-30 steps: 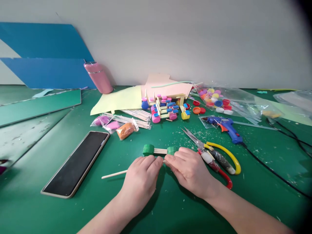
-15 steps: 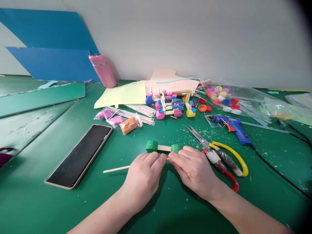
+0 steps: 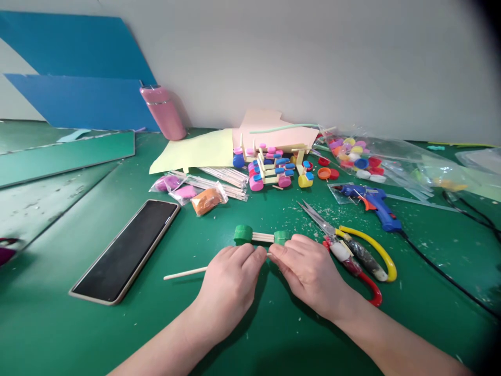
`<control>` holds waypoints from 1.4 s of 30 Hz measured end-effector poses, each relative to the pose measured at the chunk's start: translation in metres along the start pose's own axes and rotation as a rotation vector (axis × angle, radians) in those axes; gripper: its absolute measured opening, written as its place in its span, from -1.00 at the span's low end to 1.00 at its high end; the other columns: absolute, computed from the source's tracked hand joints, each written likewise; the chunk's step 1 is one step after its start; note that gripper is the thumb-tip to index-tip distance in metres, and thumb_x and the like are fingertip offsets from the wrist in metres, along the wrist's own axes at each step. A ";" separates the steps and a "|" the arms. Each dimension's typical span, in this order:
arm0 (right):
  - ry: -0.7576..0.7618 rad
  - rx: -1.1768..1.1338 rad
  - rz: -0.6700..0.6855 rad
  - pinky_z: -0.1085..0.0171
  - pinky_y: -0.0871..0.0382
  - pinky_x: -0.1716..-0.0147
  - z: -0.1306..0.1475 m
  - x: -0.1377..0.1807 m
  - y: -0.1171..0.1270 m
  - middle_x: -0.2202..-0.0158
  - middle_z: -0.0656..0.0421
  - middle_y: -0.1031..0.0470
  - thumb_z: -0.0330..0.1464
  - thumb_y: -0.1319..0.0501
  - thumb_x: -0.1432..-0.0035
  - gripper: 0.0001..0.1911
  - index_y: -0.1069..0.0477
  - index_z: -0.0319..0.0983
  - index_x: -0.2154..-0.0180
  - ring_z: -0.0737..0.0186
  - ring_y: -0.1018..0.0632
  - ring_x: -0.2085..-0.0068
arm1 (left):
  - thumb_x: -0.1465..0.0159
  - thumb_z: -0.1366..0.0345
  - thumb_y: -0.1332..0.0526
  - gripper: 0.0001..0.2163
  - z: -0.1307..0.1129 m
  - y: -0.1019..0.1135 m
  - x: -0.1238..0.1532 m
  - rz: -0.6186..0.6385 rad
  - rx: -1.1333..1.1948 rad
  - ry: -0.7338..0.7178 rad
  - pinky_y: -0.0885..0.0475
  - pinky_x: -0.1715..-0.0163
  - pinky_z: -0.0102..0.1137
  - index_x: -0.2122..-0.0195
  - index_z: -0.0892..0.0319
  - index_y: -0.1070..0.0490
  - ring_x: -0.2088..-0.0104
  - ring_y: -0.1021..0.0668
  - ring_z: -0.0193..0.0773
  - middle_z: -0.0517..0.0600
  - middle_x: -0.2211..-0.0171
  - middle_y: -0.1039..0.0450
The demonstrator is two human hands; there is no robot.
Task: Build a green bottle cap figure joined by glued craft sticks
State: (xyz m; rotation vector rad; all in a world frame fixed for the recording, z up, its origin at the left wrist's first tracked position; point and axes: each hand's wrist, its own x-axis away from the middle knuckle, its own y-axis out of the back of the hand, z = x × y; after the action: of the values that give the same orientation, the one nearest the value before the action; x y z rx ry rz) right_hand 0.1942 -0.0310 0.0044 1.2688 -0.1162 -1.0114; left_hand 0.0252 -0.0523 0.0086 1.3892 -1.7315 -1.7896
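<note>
My left hand (image 3: 234, 279) is closed around a thin wooden stick (image 3: 185, 273), whose long end pokes out to the left. My right hand (image 3: 307, 271) pinches its other end, and a short bit of pale wood shows between the two thumbs. Most of the stick is hidden in my fingers. Just beyond my hands lies a small piece made of green bottle caps (image 3: 243, 234) joined by several wooden sticks (image 3: 263, 237); my right fingers overlap its right cap in view, and I cannot tell if they touch it.
Scissors (image 3: 344, 243) lie to the right, below a blue glue gun (image 3: 376, 205) with a black cord. On the left is a phone (image 3: 126, 250). Behind are bagged clay (image 3: 207, 201), small cap-and-stick models (image 3: 274, 169), a bag of caps (image 3: 360, 156) and a pink bottle (image 3: 163, 112).
The view has shifted very slightly. Both hands keep nearly the same grip and place on the wooden stick.
</note>
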 end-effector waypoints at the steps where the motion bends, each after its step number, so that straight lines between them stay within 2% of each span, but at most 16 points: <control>1: 0.002 0.006 -0.004 0.28 -0.09 0.50 0.000 0.000 0.000 0.60 0.19 -0.28 -0.42 0.05 -0.27 -0.71 -0.42 -0.29 0.34 0.25 -0.25 0.51 | -0.20 0.51 0.10 -0.75 0.000 0.000 0.000 0.005 -0.002 0.010 -0.33 0.61 -0.41 0.34 0.26 -0.38 0.60 -0.39 -0.26 0.01 0.58 -0.38; 7: 0.020 0.003 -0.006 0.27 -0.10 0.49 0.000 0.000 0.000 0.59 0.18 -0.31 -0.42 0.07 -0.28 -0.69 -0.41 -0.30 0.35 0.25 -0.25 0.52 | -0.23 0.49 0.10 -0.75 0.002 0.001 -0.002 -0.005 0.012 0.005 -0.32 0.62 -0.42 0.32 0.28 -0.37 0.61 -0.38 -0.28 0.02 0.57 -0.39; 16: 0.044 -0.093 0.159 0.30 -0.07 0.50 -0.007 -0.003 0.013 0.58 0.18 -0.34 -0.40 0.06 -0.28 -0.69 -0.39 -0.28 0.41 0.28 -0.24 0.51 | -0.25 0.49 0.08 -0.75 0.006 0.006 -0.002 0.063 0.095 -0.083 -0.33 0.58 -0.38 0.33 0.31 -0.40 0.58 -0.37 -0.26 0.03 0.57 -0.39; 23: -0.005 -0.237 0.294 0.34 -0.12 0.47 -0.009 -0.005 0.024 0.58 0.24 -0.28 -0.33 0.05 -0.28 -0.67 -0.29 -0.22 0.50 0.32 -0.26 0.49 | -0.27 0.42 0.00 -0.82 0.008 0.008 -0.003 0.117 0.276 -0.032 -0.33 0.51 -0.40 0.36 0.27 -0.38 0.52 -0.38 -0.29 0.02 0.52 -0.39; 26: -0.078 -0.394 0.318 0.36 -0.15 0.44 -0.007 -0.006 0.030 0.57 0.26 -0.28 -0.34 0.03 -0.28 -0.67 -0.32 -0.22 0.51 0.35 -0.29 0.47 | -0.27 0.43 -0.01 -0.85 0.009 0.008 -0.003 0.131 0.392 -0.009 -0.33 0.49 -0.43 0.34 0.25 -0.36 0.49 -0.39 -0.32 0.00 0.49 -0.37; 29: -0.195 -0.694 0.342 0.40 -0.19 0.44 -0.006 -0.007 0.035 0.51 0.25 -0.35 -0.33 -0.01 -0.26 -0.72 -0.39 -0.24 0.43 0.38 -0.35 0.45 | -0.26 0.47 -0.02 -0.87 0.011 0.009 -0.003 0.101 0.481 -0.008 -0.33 0.47 -0.45 0.32 0.24 -0.34 0.47 -0.40 -0.32 0.01 0.46 -0.36; 31: -0.283 -0.878 0.310 0.42 -0.18 0.50 -0.006 -0.006 0.037 0.51 0.26 -0.35 -0.31 -0.02 -0.26 -0.74 -0.42 -0.25 0.37 0.41 -0.32 0.49 | -0.24 0.49 -0.03 -0.88 0.012 0.009 -0.003 0.058 0.495 0.004 -0.33 0.47 -0.46 0.31 0.25 -0.34 0.46 -0.40 -0.32 0.02 0.44 -0.36; 33: -0.355 -0.990 0.215 0.41 -0.16 0.51 -0.007 -0.005 0.036 0.52 0.27 -0.29 -0.30 -0.02 -0.26 -0.74 -0.42 -0.23 0.36 0.41 -0.28 0.50 | -0.23 0.51 -0.04 -0.89 0.012 0.009 -0.003 0.016 0.488 0.017 -0.33 0.48 -0.46 0.29 0.25 -0.33 0.46 -0.40 -0.33 0.02 0.44 -0.36; 38: -0.435 -1.052 -0.066 0.37 -0.17 0.39 -0.011 -0.004 0.026 0.39 0.24 -0.27 -0.30 -0.06 -0.24 -0.79 -0.46 -0.15 0.34 0.38 -0.27 0.39 | -0.22 0.50 -0.06 -0.89 0.011 0.007 -0.001 -0.066 0.413 0.026 -0.30 0.49 -0.44 0.28 0.22 -0.31 0.49 -0.39 -0.32 0.00 0.46 -0.37; 42: -0.546 -1.092 -0.098 0.41 -0.15 0.46 -0.008 -0.005 0.021 0.46 0.29 -0.29 -0.28 -0.08 -0.23 -0.82 -0.44 -0.13 0.31 0.42 -0.24 0.47 | -0.21 0.50 -0.07 -0.89 0.008 0.006 -0.001 -0.113 0.350 0.000 -0.28 0.52 -0.42 0.26 0.22 -0.29 0.52 -0.37 -0.30 -0.01 0.49 -0.37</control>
State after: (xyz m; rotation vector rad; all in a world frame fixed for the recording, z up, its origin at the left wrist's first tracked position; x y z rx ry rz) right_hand 0.2078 -0.0230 0.0209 -0.0033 0.0832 -1.2208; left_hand 0.0171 -0.0488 0.0129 1.6494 -2.0799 -1.5915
